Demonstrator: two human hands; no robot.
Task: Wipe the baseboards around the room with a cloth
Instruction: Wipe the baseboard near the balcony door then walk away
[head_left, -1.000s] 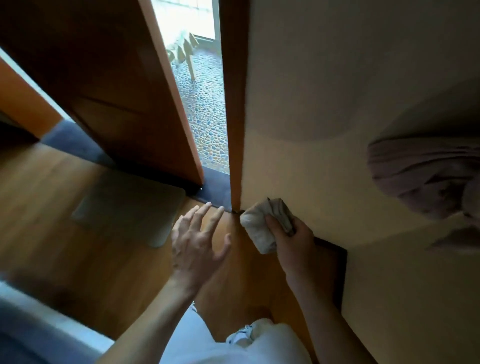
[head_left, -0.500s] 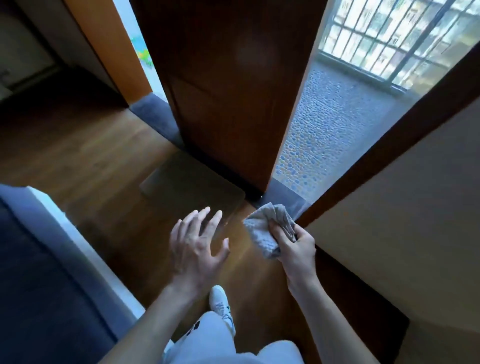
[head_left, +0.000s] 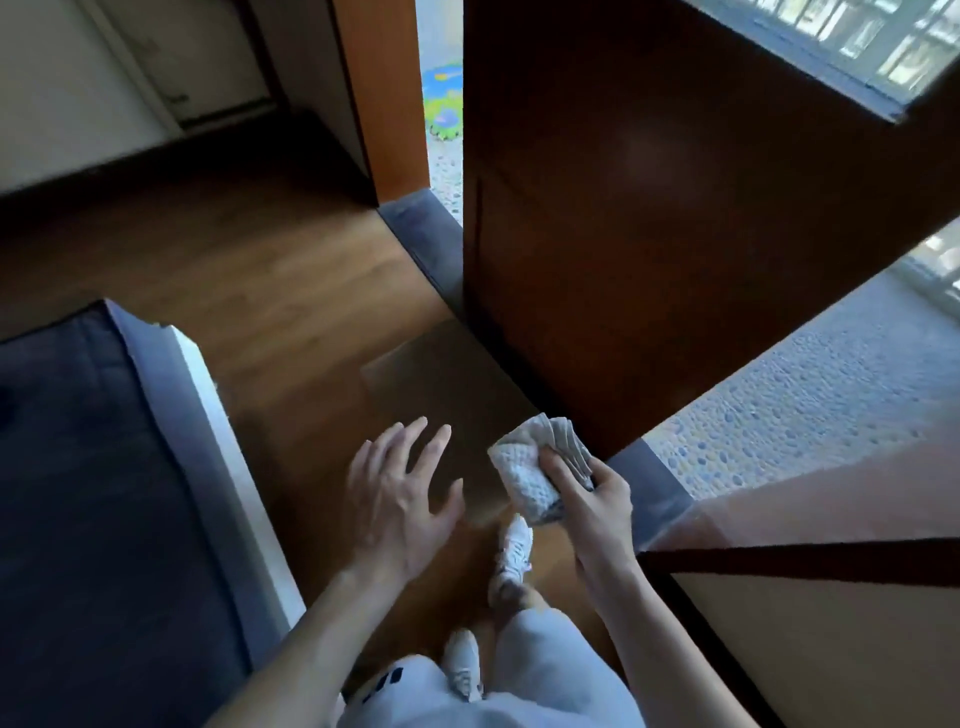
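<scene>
Both bare arms are held forward and down, the left hand (head_left: 400, 499) kept empty and the right hand (head_left: 597, 501) closed round a cloth (head_left: 522, 467).
The left hand is seen from the back with the palm turned down, its fingers straight and spread, the thumb set out toward the right hand. The left forearm (head_left: 311, 649) is extended from the lower edge of the view. The right hand is held just beside the left, the two apart. The bunched whitish cloth is gripped with the thumb laid across its near face and the other fingers curled round its far side. The right forearm (head_left: 639, 623) is angled in from lower right.
</scene>
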